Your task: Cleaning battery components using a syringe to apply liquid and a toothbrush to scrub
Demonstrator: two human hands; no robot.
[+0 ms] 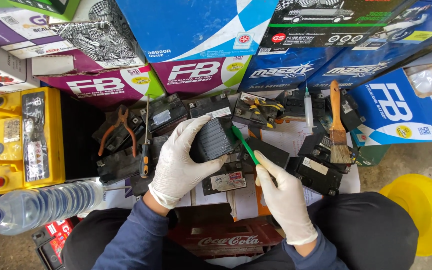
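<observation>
Amid crowded batteries — left hand grips black battery, right hand green toothbrush.

- Grey concrete floor, bare at three o'clock.
- Round yellow plastic lid at four o'clock.
- Clear plastic water bottle lying at eight o'clock.
- Yellow box-shaped battery at nine o'clock.

I see the small battery amid other batteries, pliers to its left, paintbrush right, stacked boxes behind.
</observation>
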